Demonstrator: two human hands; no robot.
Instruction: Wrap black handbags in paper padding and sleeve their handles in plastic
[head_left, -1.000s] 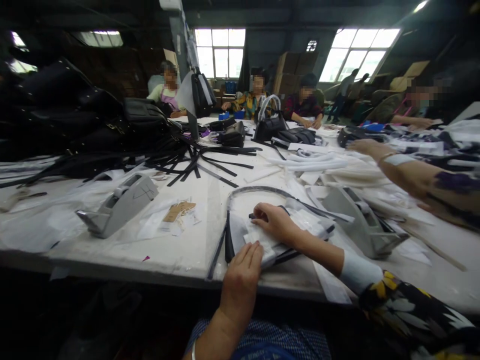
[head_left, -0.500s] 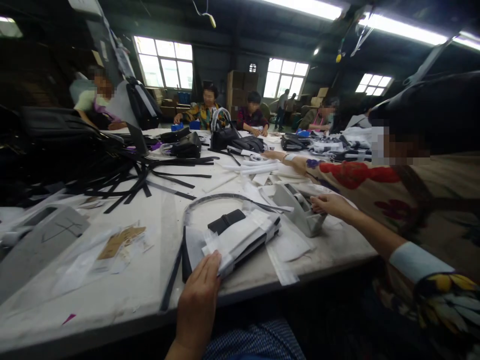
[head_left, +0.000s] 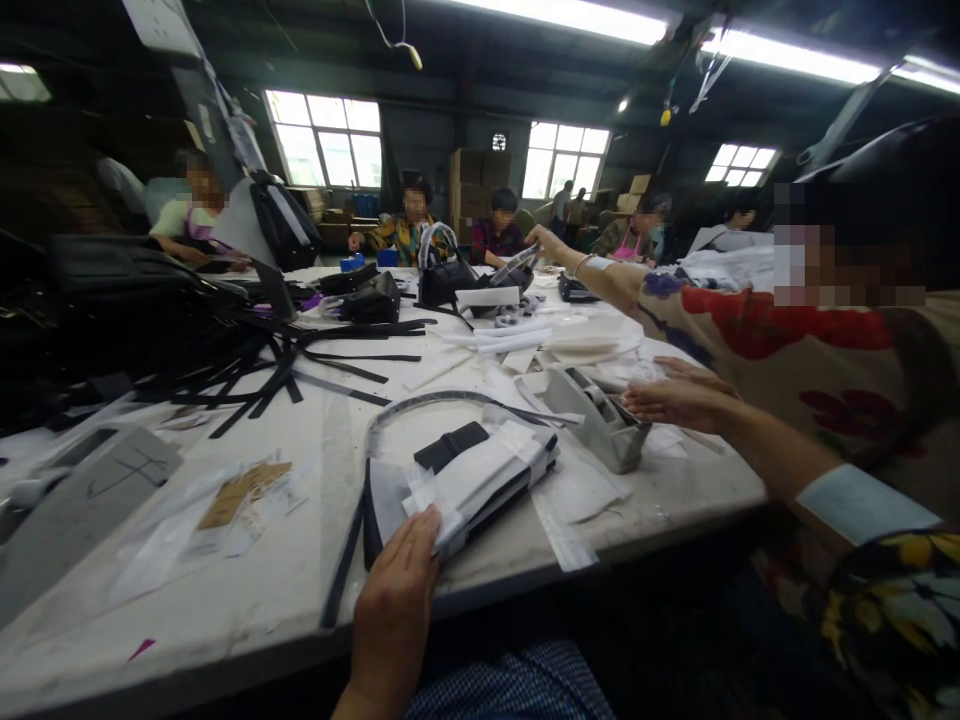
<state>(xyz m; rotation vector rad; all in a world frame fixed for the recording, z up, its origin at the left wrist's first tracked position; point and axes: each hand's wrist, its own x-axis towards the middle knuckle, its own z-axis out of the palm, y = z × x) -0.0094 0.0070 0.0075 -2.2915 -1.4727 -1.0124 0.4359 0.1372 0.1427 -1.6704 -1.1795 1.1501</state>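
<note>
My left hand [head_left: 397, 585] lies flat at the table's front edge, fingers stretched onto the near end of a white paper-wrapped black bundle [head_left: 487, 475]. A thin grey strap loop [head_left: 420, 405] arcs round the bundle. My right hand [head_left: 667, 402] is out to the right at the end of a grey tape dispenser [head_left: 592, 415], its fingers pressed together. Something faintly shiny shows at the fingertips; I cannot make out what it is.
A co-worker in a red floral top [head_left: 750, 330] sits at my right and reaches a hand [head_left: 536, 240] far across the table. Black straps [head_left: 300, 360] and handbags [head_left: 442, 275] lie beyond. A second dispenser [head_left: 82, 500] and brown tags [head_left: 240, 490] are at left. More people sit at the far side.
My right hand left the bundle, went to the tape dispenser, then drew back slightly. My view swung right. The co-worker's arm lifted and reached farther across. My left hand stayed put.
</note>
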